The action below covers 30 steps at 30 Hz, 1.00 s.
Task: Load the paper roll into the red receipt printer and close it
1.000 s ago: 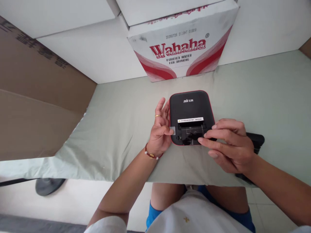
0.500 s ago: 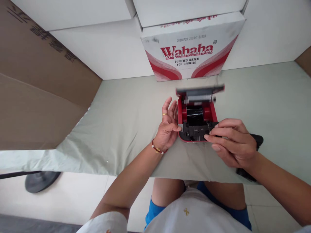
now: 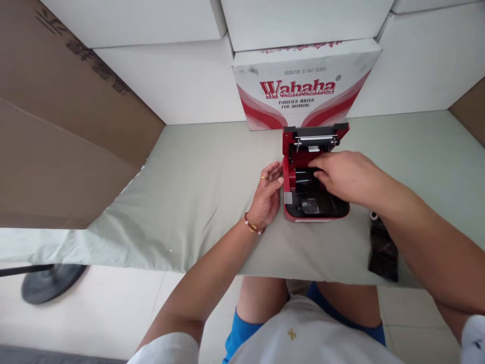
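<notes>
- Left hand (image 3: 267,194), loosely spread with fingers half curled, rests against the left side of a red and black printer (image 3: 330,206); it grips nothing.
- Right hand (image 3: 318,169) reaches in from the right, thumb and fingertips inside the printer beside a black roll (image 3: 304,180). The hand hides its own grip, so I cannot tell whether it pinches the roll.
- Printer sits on the worktop between both hands. A second ago its lid (image 3: 316,131) was shut and the right hand was at the front panel; now the lid stands raised at the back, which seems to leave the roll free to handle.
- Worktop (image 3: 212,177), covered in pale green, creased cloth, also carries a dark object (image 3: 382,247) near the front edge, partly behind the right forearm.
- Brown carton (image 3: 56,141) with dark printed characters fills the left side.
- Water carton (image 3: 303,101), white and red, marked "Wahaha", stands just behind the printer.
- White boxes (image 3: 162,83), stacked, line the back.
</notes>
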Tool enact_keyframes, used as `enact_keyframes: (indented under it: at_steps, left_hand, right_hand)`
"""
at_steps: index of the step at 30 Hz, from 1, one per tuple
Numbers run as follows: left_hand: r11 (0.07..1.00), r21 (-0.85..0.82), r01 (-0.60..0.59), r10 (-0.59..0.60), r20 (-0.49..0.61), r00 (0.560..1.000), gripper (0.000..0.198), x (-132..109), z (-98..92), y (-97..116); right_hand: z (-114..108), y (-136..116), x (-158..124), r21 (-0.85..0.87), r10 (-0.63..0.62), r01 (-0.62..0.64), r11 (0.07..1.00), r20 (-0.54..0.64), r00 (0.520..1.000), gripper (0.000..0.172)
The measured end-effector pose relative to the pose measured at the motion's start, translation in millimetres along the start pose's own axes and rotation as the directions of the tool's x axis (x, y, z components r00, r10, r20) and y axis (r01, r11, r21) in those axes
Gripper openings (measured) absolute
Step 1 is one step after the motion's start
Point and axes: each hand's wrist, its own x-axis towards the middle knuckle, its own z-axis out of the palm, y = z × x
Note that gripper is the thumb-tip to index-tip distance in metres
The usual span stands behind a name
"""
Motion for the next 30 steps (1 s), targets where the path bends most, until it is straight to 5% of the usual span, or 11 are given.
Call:
enact_keyframes:
  at_steps: [7, 15, 25, 30]
  left_hand:
    - [1.000, 0.013, -0.023, 0.022, 0.015, 1.000, 0.058, 0.1, 0.9, -3.0]
    - [0.999, 0.019, -0.029, 0.028, 0.027, 0.999, 0.057, 1.8, 3.2, -2.7]
    - [0.999, 0.038, 0.003, -0.006, 0.062, 0.998, 0.054, 0.2, 5.0, 0.4]
    - [0.999, 0.048, -0.003, 0.000, 0.051, 0.999, 0.054, 1.1, 3.8, -0.7]
  right_hand:
    - [-4.4, -26.2, 22.2, -0.204, 0.121, -0.093, 0.974, 0.127, 0.985, 0.032]
    - [7.8, -23.1, 12.0, -0.149, 0.137, -0.137, 0.979, -0.014, 0.991, 0.046]
    - [21.0, -2.0, -1.5, 0.202, 0.127, -0.091, 0.975, -0.175, 0.976, 0.042]
    - [12.5, 18.9, -35.1, 0.534, 0.031, 0.080, 0.842, -0.197, 0.980, 0.040]
